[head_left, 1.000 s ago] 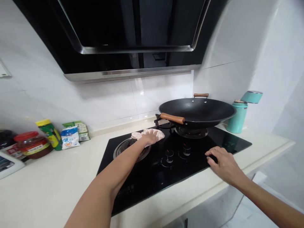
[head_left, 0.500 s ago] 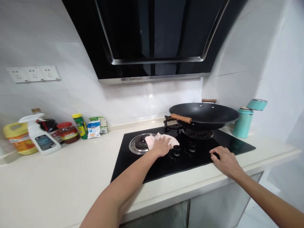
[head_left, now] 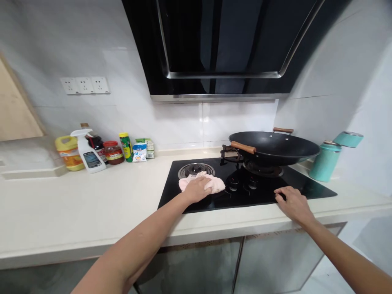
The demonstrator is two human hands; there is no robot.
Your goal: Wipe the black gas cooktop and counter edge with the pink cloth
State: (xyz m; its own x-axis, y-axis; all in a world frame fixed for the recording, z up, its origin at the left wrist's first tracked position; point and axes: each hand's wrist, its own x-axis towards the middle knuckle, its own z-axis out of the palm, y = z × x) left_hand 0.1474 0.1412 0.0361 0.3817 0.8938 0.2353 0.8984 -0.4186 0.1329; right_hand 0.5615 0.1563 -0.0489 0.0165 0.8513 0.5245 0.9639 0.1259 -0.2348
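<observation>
My left hand (head_left: 197, 190) presses a pale pink cloth (head_left: 218, 185) onto the black gas hob (head_left: 211, 204), its fingers closed over the fabric. The cloth lies bunched at the front of the left burner (head_left: 197, 167), covering part of its metal ring. On the hob's front right edge my right hand (head_left: 294, 203) rests with bent fingers. A gap shows between its thumb and forefinger, and nothing is in it. Two black knobs (head_left: 233, 183) stand between my hands. A black wok (head_left: 275, 148) with wooden handles sits over the right burner.
A turquoise flask (head_left: 325, 163) with its lid tipped back stands right of the wok. Along the left wall are a yellow jug (head_left: 70, 153), a white spray bottle (head_left: 89, 153), a red-lidded jar (head_left: 113, 153), a green shaker (head_left: 126, 148) and seasoning packets (head_left: 140, 152). A black range hood (head_left: 220, 49) overhangs the hob.
My left hand has drawn the cloth toward the hob's front left, uncovering more of the left burner. My right hand stays at the hob's edge. The view has turned somewhat left.
</observation>
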